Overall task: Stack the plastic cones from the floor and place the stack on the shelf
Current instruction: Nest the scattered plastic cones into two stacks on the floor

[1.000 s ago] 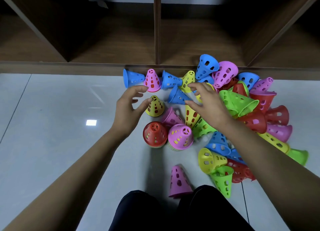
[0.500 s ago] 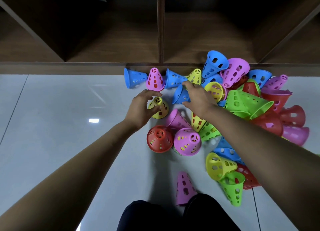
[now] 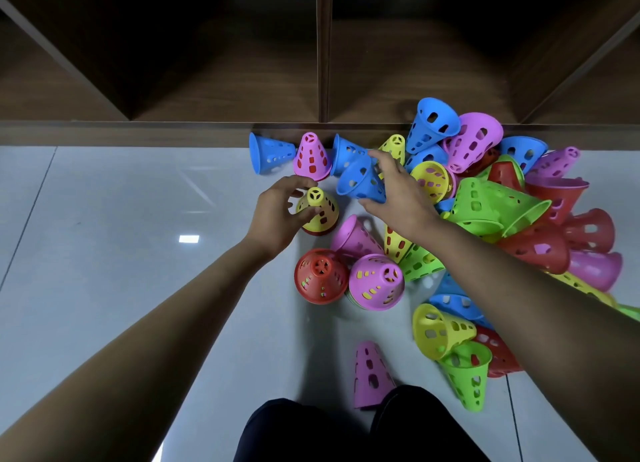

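Cones (image 3: 478,201): location?
— Loose, mixed-colour heap on the floor (image 3: 104,253), right of centre, against the shelf (image 3: 207,80) base.
— Left hand (image 3: 277,215)?
— Grip pinches the tip of an upright yellow cone (image 3: 320,212), which sits over a red cone (image 3: 317,233).
— Right hand (image 3: 398,191)?
— Grip holds a tilted blue cone (image 3: 362,184), just far-right of the yellow cone, at the heap's left edge.
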